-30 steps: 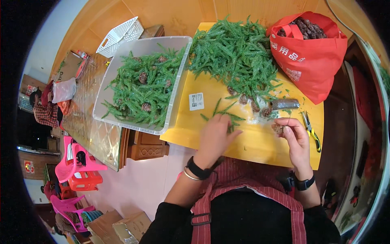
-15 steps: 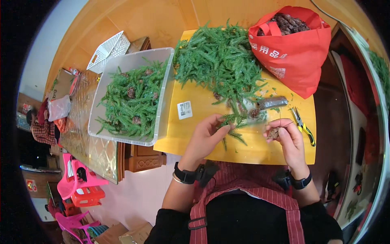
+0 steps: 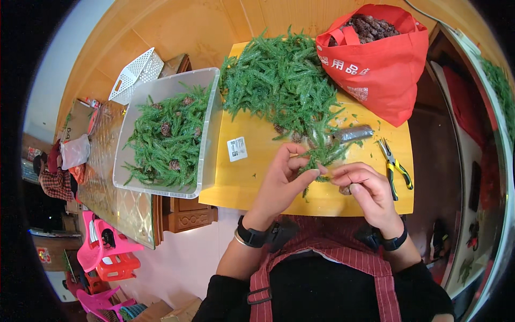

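Head view, only one here: L hand point(image 3: 285, 177) is pinching a green sprig point(image 3: 325, 153) btwn thumb and fingers, over the near half of the yellow tabletop point(image 3: 230, 185). R hand point(image 3: 374, 194) is gripping a small brown cone point(image 3: 345, 190) in its fingertips, w/ what looks like a thin wire point(image 3: 361, 181) by them, right of the sprig and nearer the near edge. Both hands' fingertips are nearly meeting; can't tell if they're touching.

Step rn, imo: bringing cone + sprig together, no join showing yet. Next move prob calls for keeping the sprig steady w/ L and lining the wire up w/ its stem w/ R, w/o crushing needles.

Pliers point(image 3: 395, 169) are lying near the right edge, unheld. Greenery pile point(image 3: 279, 78) is covering the far edge, red bag point(image 3: 378, 75) is standing at the far right corner, clear bin point(image 3: 211, 123) is sitting by the left edge.
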Demonstrator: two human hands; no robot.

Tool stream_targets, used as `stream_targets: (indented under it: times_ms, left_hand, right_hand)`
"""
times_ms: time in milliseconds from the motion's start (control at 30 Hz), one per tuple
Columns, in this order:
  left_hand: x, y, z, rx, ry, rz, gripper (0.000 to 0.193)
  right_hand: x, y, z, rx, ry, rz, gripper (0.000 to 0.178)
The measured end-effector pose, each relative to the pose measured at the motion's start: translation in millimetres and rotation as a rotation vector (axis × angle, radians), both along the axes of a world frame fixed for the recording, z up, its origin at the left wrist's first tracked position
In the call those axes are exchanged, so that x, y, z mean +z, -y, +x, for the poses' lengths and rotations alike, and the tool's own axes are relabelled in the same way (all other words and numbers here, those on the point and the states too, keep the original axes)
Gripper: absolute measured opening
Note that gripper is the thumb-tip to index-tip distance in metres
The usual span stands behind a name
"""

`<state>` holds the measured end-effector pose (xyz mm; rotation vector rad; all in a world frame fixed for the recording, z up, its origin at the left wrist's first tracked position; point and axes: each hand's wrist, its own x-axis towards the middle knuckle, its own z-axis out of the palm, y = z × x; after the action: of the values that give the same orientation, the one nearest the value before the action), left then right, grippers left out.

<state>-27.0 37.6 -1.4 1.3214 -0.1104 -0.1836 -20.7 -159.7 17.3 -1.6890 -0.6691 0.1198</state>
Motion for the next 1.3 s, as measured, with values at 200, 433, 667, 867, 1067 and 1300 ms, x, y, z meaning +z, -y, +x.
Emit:
stream_targets:
  times_ms: [200,433,667,867,1067,1300]
  left_hand:
    - [1.8,1.6,1.9,-0.033,0.0,-0.086,0.028]
    - [-3.1,4.7,2.0,-0.017,0.009,-0.178,0.024]
    - [-4.2,9.4,2.7,0.048,-0.014,-0.147,0.021]
    - [1.2,11.4,5.9,0.017,-0.003,-0.114,0.022]
    - [5.9,14.7,4.1,0.048,-0.013,-0.133,0.022]
    - [1.6,18.1,3.6,0.114,0.094,-0.076,0.018]
  right_hand:
    - [4.3,2.2,-0.4,-0.02,-0.006,-0.006,0.019]
    - [6.5,2.9,-2.3,-0.046,-0.031,0.026,0.019]
    - [8.2,2.0,-2.3,-0.015,0.053,-0.006,0.016]
    - [8.3,-2.7,-3.4,-0.064,0.149,-0.052,0.016]
    - [7.5,-4.6,-4.6,-0.122,0.161,-0.084,0.016]
    - [10.1,-4.1,-5.8,-0.158,0.164,-0.014,0.018]
